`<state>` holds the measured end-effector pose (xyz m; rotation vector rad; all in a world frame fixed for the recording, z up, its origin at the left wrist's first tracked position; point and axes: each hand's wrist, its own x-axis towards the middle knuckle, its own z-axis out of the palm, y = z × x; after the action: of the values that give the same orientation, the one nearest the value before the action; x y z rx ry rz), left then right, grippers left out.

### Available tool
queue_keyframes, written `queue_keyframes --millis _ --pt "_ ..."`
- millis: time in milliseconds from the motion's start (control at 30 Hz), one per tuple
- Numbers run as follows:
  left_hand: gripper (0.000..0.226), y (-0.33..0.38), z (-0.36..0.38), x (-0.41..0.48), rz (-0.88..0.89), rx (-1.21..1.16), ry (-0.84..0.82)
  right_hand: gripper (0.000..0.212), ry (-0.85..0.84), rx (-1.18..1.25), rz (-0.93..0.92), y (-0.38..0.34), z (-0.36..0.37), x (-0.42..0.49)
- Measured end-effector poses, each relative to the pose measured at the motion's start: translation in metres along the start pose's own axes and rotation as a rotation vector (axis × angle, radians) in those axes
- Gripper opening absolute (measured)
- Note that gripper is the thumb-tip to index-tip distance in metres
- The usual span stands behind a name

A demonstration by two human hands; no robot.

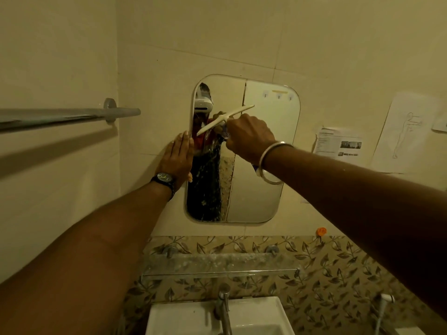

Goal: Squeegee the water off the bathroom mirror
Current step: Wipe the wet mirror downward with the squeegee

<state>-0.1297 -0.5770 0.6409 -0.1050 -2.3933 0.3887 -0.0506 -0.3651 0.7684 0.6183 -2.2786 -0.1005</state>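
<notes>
**Clerk:** Item one, the mirror (263, 151): where is it being kept?

**Checker:** It is being carried by the tiled wall, above the glass shelf (217, 264) and the basin (188, 317). Drops and streaks are being shown in its lower left part, so the wiping is judged unfinished.

**Clerk:** Item two, the squeegee (225, 119)?

**Checker:** It is being held over the upper middle of the mirror, nearer the left edge, with the blade tilted, right end high and left end low. The handle is being gripped by the right hand (249, 139), which is curled fully round it, probably so that the blade can be pressed and drawn evenly. Whether the rubber is being pressed on the glass cannot be told for certain.

**Clerk:** Item three, the left hand (177, 160)?

**Checker:** Nothing is being held by it. It is being laid flat and straight on the wall along the mirror's left edge. Steadying of the body or the mirror is being supposed.

**Clerk:** Sundries?

**Checker:** A watch (164, 177) is being worn on the left wrist, a bangle (273, 160) on the right. A towel rail (72, 116) is being noted to the left, papers (338, 145) to the right.
</notes>
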Motion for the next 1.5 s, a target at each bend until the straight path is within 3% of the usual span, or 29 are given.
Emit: queue_keyframes --millis 133,367,600,733,933,1067,1267,1500 --pt "0.102 -0.006 -0.004 -0.004 0.021 0.047 0.012 0.012 0.023 0.035 -0.018 -0.006 -0.016 0.023" --pt "0.084 0.000 -0.004 -0.001 0.006 -0.026 -0.012 0.006 0.014 -0.017 -0.054 -0.020 -0.020 0.034" --pt "0.074 0.004 -0.005 0.002 0.007 -0.030 0.052 0.015 -0.061 -0.015 -0.054 -0.009 0.003 -0.006" --pt "0.051 0.007 -0.007 -0.001 0.009 0.157 0.153 0.014 0.055 0.013 -0.054 -0.011 -0.011 0.012" --pt "0.064 0.005 -0.003 0.001 -0.020 0.178 0.170 0.015 0.034 -0.046 -0.039 -0.020 -0.020 0.035" --pt "0.050 0.006 0.001 0.000 -0.001 0.156 0.231 0.014 -0.036 -0.057 -0.065 -0.022 -0.011 0.030" --pt "0.052 0.005 0.005 0.004 -0.029 0.036 0.150 0.023 -0.115 -0.099 -0.108 -0.015 -0.010 0.007" --pt "0.069 0.007 0.005 0.001 -0.043 0.017 0.098 0.022 -0.002 -0.039 -0.077 -0.019 -0.024 0.035"
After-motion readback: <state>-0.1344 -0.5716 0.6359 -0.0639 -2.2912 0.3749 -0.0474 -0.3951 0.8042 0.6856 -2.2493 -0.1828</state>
